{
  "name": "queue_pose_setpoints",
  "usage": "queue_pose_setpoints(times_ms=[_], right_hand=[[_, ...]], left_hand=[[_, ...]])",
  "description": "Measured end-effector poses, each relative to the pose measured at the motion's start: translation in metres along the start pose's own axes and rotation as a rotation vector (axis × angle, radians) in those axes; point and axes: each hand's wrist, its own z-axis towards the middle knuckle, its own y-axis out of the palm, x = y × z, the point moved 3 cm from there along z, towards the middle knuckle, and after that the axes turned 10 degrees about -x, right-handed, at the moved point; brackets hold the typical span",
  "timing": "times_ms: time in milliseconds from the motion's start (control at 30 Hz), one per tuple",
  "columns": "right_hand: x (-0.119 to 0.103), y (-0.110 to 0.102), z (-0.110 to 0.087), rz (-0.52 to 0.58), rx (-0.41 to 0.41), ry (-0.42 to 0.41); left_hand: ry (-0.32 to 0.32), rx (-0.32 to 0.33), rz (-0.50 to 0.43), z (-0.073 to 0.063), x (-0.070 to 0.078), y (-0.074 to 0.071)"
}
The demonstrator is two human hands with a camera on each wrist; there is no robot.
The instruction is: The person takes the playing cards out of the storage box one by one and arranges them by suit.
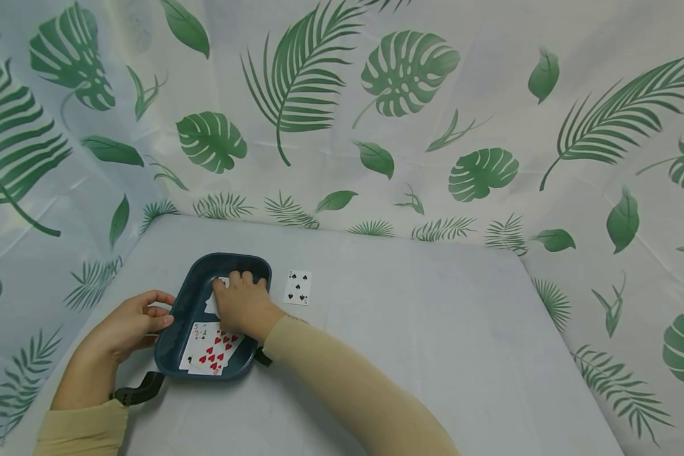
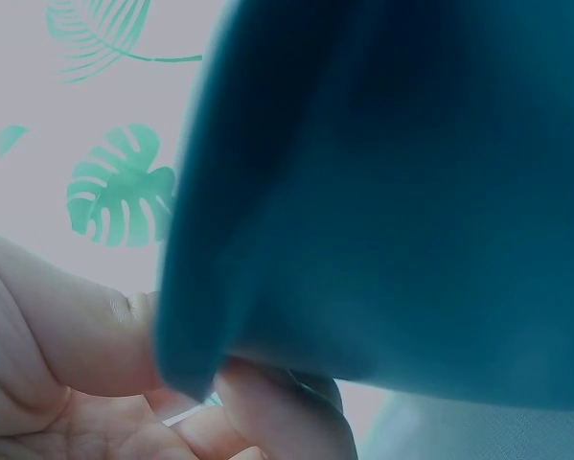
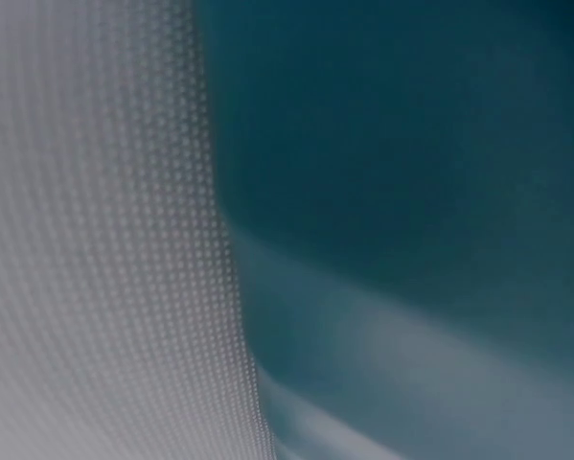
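My left hand [image 1: 142, 320] pinches the left rim of a dark blue rectangular tray [image 1: 177, 335], thumb on one side and fingers on the other, as the left wrist view shows up close. My right hand [image 1: 245, 304] reaches into the tray's far part, its fingers bent down over white playing cards [image 1: 211, 305]. Whether it grips one I cannot tell, as the hand covers them. Nearer me in the tray lies an overlapping pile of face-up cards [image 1: 211, 348], with red hearts on top. In the right wrist view a sleeve [image 3: 95, 240] and the blurred tray [image 3: 382, 144] fill the frame.
A five of spades [image 1: 297, 287] lies face up on the white tabletop [image 1: 433, 329], right of the tray. Black curved pieces [image 1: 139, 389] show by the left wrist and below the right one. Leaf-printed cloth [image 1: 342, 126] walls the back and sides.
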Motion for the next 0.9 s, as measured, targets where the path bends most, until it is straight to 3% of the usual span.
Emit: queue_pose_setpoints(times_ms=[900], right_hand=[[-0.0025,0.0003,-0.005,-0.038,0.063,-0.056]], left_hand=[[-0.008,0.003,-0.001,-0.0019,0.0027,0.0015]])
